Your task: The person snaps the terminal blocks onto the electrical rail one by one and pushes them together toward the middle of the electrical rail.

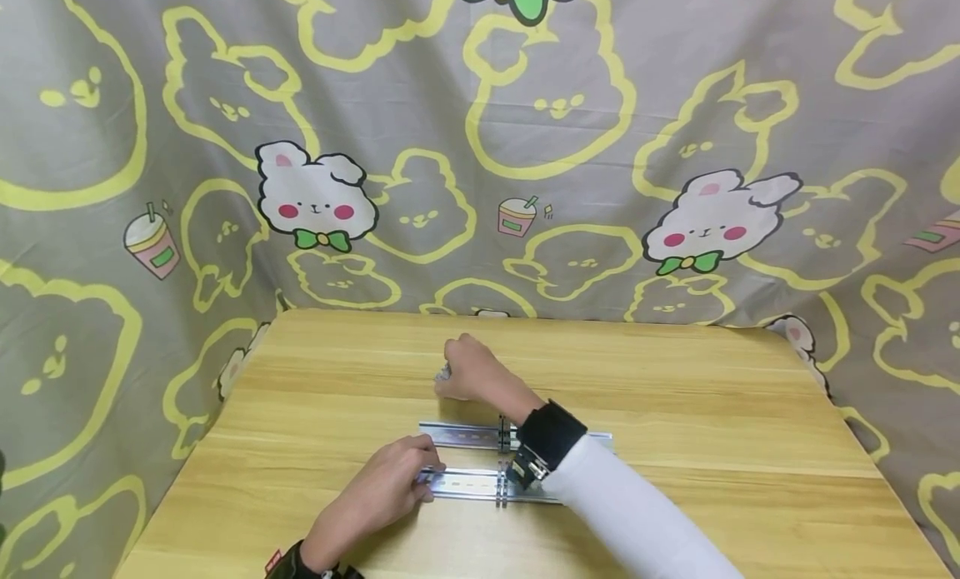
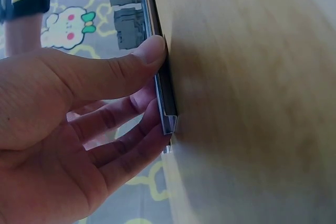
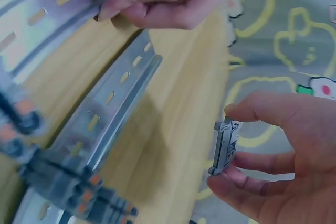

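Two slotted metal DIN rails lie one behind the other on the table. My left hand grips the left end of the near DIN rail, thumb on one edge and fingers at the other. In the right wrist view, my right hand pinches a thin grey terminal block between thumb and fingertips. That hand is above the table, beyond the far DIN rail. Grey terminal blocks sit on the near rail, and others with orange spots sit on the far one. My right wrist hides part of both rails.
The wooden table extends around the rails on all sides. A grey curtain with yellow outlines and rabbits hangs along the back and both sides. My right forearm, in a white sleeve, crosses above the rails' right part.
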`<state>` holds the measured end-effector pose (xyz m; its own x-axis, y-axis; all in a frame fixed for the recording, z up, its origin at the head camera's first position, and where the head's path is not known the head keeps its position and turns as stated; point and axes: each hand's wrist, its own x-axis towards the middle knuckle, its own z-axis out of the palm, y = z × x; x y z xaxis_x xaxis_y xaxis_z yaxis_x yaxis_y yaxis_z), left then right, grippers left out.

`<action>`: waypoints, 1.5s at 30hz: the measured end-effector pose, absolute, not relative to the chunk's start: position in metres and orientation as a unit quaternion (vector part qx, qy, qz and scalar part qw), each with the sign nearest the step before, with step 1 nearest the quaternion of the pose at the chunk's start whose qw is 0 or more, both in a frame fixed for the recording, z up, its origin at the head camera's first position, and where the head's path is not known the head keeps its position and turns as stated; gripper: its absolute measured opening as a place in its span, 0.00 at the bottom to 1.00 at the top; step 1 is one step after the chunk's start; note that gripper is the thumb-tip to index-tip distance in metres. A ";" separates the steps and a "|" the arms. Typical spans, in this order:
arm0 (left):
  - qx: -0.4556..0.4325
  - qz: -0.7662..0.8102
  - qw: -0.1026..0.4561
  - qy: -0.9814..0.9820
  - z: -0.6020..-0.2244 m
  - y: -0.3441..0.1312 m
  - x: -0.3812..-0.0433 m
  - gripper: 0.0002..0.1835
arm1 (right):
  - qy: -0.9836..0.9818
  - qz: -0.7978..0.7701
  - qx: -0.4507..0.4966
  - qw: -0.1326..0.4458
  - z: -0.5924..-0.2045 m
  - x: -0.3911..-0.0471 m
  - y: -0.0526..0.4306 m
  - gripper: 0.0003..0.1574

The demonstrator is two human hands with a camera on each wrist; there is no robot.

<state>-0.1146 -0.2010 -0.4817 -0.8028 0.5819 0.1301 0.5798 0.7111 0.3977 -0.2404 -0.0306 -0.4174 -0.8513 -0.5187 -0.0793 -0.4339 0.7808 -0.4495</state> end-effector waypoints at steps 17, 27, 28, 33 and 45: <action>0.306 0.210 -0.002 0.929 -0.480 -0.204 -0.113 0.16 | 0.901 -0.351 -0.255 -0.008 -0.414 -0.200 0.063 0.29; 0.303 0.213 -0.005 0.929 -0.482 -0.203 -0.111 0.16 | 0.883 -0.380 -0.274 0.013 -0.423 -0.178 0.111 0.30; 0.302 0.212 -0.005 0.929 -0.482 -0.203 -0.111 0.16 | 0.881 -0.385 -0.274 0.014 -0.424 -0.176 0.115 0.30; 0.303 0.213 0.003 0.929 -0.482 -0.201 -0.112 0.16 | 0.875 -0.396 -0.278 0.011 -0.427 -0.168 0.139 0.30; 0.305 0.211 0.005 0.929 -0.481 -0.199 -0.113 0.16 | 0.858 -0.421 -0.283 0.083 -0.430 -0.149 0.190 0.30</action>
<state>-0.1126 -0.1989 -0.4811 -0.8144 0.5681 0.1182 0.5635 0.7258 0.3946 -0.1489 0.1904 -0.4299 -0.8258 -0.5558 0.0960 -0.4160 0.4853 -0.7690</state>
